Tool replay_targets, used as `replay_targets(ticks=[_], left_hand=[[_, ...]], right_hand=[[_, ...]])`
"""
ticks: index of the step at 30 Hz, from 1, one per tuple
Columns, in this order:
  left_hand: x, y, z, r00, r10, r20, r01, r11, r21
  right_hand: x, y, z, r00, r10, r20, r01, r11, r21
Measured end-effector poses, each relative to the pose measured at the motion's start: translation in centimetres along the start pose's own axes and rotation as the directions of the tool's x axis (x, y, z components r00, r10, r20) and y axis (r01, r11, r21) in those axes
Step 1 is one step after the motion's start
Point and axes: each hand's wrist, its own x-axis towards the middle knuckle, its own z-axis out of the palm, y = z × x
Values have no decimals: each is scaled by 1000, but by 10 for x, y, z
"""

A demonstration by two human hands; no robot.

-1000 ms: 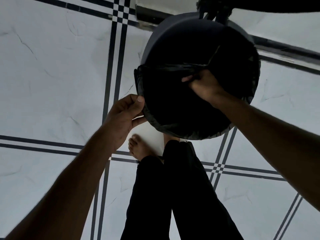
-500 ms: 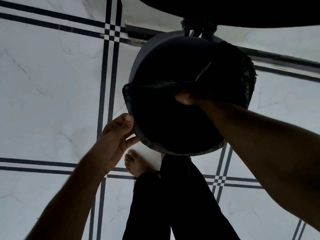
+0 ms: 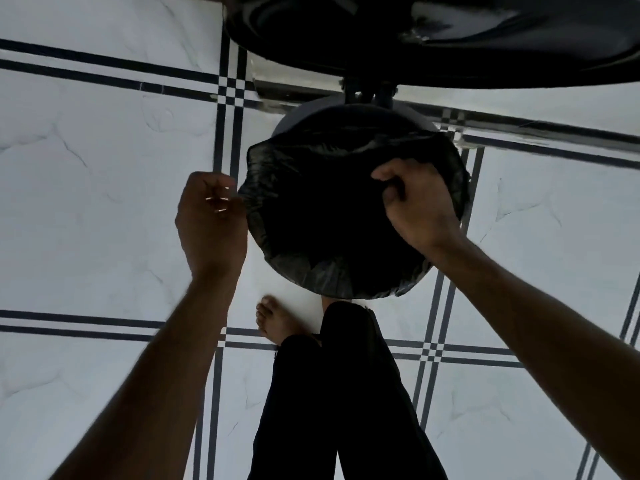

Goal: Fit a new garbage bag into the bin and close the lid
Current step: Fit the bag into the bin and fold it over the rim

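A round dark bin (image 3: pixel 287 121) stands on the tiled floor in front of my feet, its mouth covered by a black garbage bag (image 3: pixel 311 216) folded over the near and right rim. The bin's lid (image 3: pixel 433 50) stands raised at the back, across the top of the view. My left hand (image 3: pixel 209 220) pinches the bag's edge at the bin's left rim. My right hand (image 3: pixel 415 202) grips a bunch of bag film over the right side of the mouth. The bin's inside is too dark to see.
The floor is white marbled tile (image 3: pixel 86 202) with dark double stripes. My bare left foot (image 3: pixel 277 320) and dark trouser legs (image 3: pixel 346 393) stand just in front of the bin. A pale ledge or step (image 3: pixel 298 95) runs behind the bin.
The bag's far edge has moved back over more of the bin mouth. My left hand rose along the left rim; my right hand shifted to the right side, still gripping bag film.
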Motion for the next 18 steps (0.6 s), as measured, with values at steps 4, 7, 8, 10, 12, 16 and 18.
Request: replay_targets(ticks=[4, 7, 8, 10, 12, 16, 18], left_hand=[[5, 24, 8, 990, 130, 46, -136, 975, 173], [9, 38, 12, 944, 297, 144, -320, 930, 179], [13, 41, 14, 922, 330, 202, -368, 910, 192], [25, 43, 18, 869, 384, 313, -466, 848, 253], [34, 44, 22, 808, 448, 383, -568, 764, 304], [41, 45, 32, 716, 570, 402, -696, 631, 344], [40, 44, 34, 675, 580, 456, -736, 573, 360]], right_hand=[[-2, 4, -24, 979, -32, -200, 2, 989, -149], [1, 8, -30, 979, -3, -203, -41, 977, -210], [4, 8, -31, 979, -6, -205, -39, 976, -213], [12, 8, -30, 978, -31, -208, -19, 972, -235], [20, 8, -29, 980, -59, -193, 4, 962, -272], [29, 10, -25, 984, -58, -170, 11, 964, -267], [32, 10, -23, 983, -73, -170, 29, 967, -252]])
